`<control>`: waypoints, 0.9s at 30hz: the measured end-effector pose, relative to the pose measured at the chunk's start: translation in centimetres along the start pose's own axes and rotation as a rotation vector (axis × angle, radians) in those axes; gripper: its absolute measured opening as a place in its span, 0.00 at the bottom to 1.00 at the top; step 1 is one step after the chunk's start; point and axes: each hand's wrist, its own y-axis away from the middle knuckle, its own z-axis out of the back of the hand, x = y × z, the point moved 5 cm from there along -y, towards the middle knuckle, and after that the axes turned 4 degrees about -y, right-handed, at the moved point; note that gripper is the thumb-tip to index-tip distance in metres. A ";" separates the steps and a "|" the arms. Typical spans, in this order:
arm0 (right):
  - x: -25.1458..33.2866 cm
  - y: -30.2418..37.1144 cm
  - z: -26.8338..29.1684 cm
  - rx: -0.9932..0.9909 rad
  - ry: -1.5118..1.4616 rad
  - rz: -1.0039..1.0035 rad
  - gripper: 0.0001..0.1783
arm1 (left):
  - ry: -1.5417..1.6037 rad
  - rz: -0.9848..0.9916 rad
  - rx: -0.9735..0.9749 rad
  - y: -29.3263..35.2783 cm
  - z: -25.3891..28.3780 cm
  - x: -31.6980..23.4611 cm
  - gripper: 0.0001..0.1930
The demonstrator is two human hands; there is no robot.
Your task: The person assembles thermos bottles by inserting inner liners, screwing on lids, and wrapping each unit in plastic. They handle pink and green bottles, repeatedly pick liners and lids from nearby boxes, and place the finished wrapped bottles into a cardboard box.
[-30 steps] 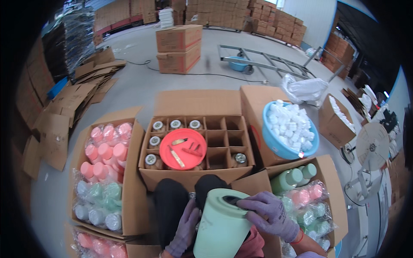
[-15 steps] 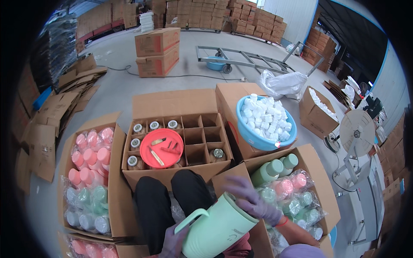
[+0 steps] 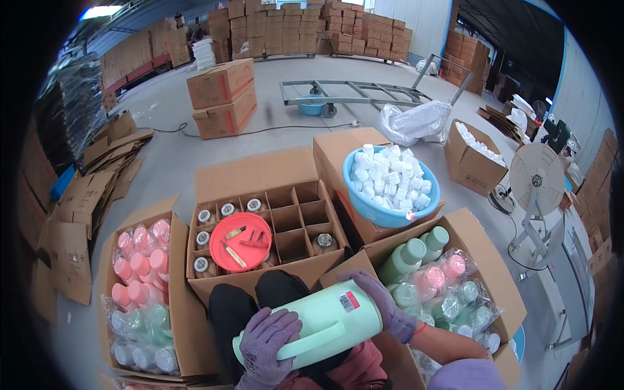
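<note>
A mint-green thermos jug [image 3: 328,317] with a loop handle and a small red-and-white label lies nearly level across my lap. My left hand [image 3: 268,338], in a grey-purple glove, is closed round its left end beside the handle. At the right end, my right hand [image 3: 390,311], gloved alike, clasps the jug, its palm over the rim. That end's opening is hidden by this hand. Just ahead stands a divided carton [image 3: 296,265] with several silver-topped bottles in its cells. On it rests a red round lid [image 3: 224,250] carrying a few small tools.
To the left is a carton [image 3: 175,292] of pink, green and pale-blue bottles in plastic; another carton [image 3: 507,279] is at the right. A blue basin [image 3: 390,216] heaped with white caps sits on a box. Farther off are a metal trolley [image 3: 364,91], a fan [image 3: 536,175] and flattened cardboard [image 3: 71,227].
The jug has turned from a steep tilt to nearly level, its label now showing. My right hand has gone from moving near its open end to clasping it. My left hand lies farther over the body.
</note>
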 end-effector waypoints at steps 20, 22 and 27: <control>6.2 2.2 -12.4 0.985 1.020 0.514 0.49 | 1.308 1.257 0.070 10.2 -7.2 3.2 0.11; 4.8 1.6 -10.3 0.858 1.028 0.369 0.47 | 1.182 1.252 -0.027 10.4 -6.1 4.2 0.10; 1.7 2.6 -5.7 0.462 0.796 0.301 0.37 | 0.476 0.900 -0.083 10.9 -2.9 5.7 0.11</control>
